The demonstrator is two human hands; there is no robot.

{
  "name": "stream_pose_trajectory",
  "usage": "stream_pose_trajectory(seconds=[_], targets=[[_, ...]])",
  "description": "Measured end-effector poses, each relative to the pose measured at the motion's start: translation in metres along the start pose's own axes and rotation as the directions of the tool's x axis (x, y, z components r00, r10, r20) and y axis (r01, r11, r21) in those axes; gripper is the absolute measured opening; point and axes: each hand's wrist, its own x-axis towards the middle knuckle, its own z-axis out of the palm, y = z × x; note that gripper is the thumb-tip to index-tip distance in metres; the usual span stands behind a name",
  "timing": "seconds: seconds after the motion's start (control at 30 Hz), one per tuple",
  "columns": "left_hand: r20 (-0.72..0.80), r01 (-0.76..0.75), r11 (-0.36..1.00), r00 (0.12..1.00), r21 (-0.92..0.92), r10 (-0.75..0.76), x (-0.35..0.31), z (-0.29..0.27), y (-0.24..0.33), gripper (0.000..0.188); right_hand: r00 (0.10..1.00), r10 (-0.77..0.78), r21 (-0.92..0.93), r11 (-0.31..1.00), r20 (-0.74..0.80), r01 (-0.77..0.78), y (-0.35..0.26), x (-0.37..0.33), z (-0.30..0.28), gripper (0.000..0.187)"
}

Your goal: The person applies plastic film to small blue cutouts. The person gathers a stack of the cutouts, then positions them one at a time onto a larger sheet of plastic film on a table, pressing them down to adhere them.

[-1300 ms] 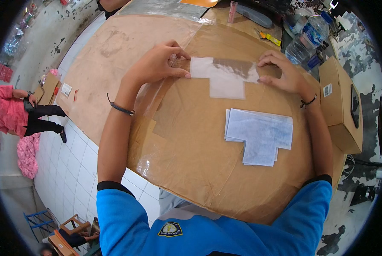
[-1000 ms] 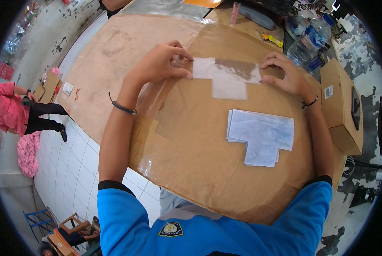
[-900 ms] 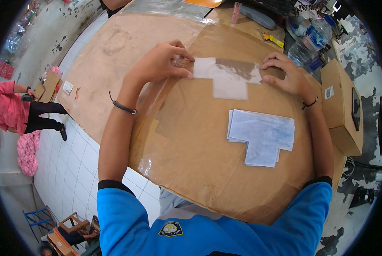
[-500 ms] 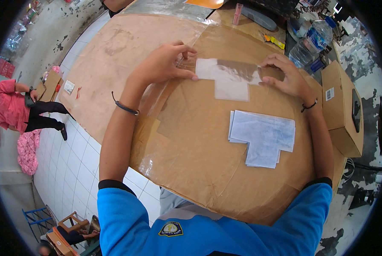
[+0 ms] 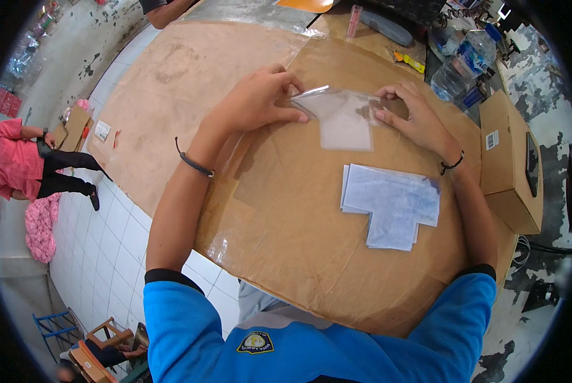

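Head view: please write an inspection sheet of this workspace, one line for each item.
Surface: table covered in brown cardboard and clear tape.
Job's things: clear pouch lying flat; white slips stacked nearer the person.
Clutter: small carton, water bottle, yellow cutter.
Grippers: left hand pinches the pouch's left edge; right hand presses its right edge.
Cables: dark cable under the carton's side.
Surroundings: white tiled floor; another person in red stands on it.
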Motion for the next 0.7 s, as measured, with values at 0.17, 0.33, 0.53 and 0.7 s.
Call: stream_pose_trajectory(seconds=[0.17,0.33,0.53,0.7], targets=[[0.023,-0.004,1.000,1.000,-0.024,0.004,0.001,-0.001,0.004,0.055,1.000,0.018,0.091,0.996,-0.019,-0.017,0.006,0.002,0.005,0.025],[-0.108,-0.035,0.999,0.993,0.030,0.038,0.000,0.010,0.004,0.052,0.984,0.142,0.262,0.959,-0.107,-0.110,-0.004,-0.002,0.012,0.020],[-0.213,-0.052,0.998,0.976,-0.027,0.045,0.006,0.013,0.006,0.031,0.973,0.117,0.216,0.974,-0.197,-0.073,-0.014,-0.001,0.005,0.022],[-0.270,0.002,0.945,0.958,-0.328,-0.096,0.002,-0.006,0.028,0.023,0.925,0.199,0.255,0.960,-0.322,-0.118,-0.040,0.005,-0.015,0.022]])
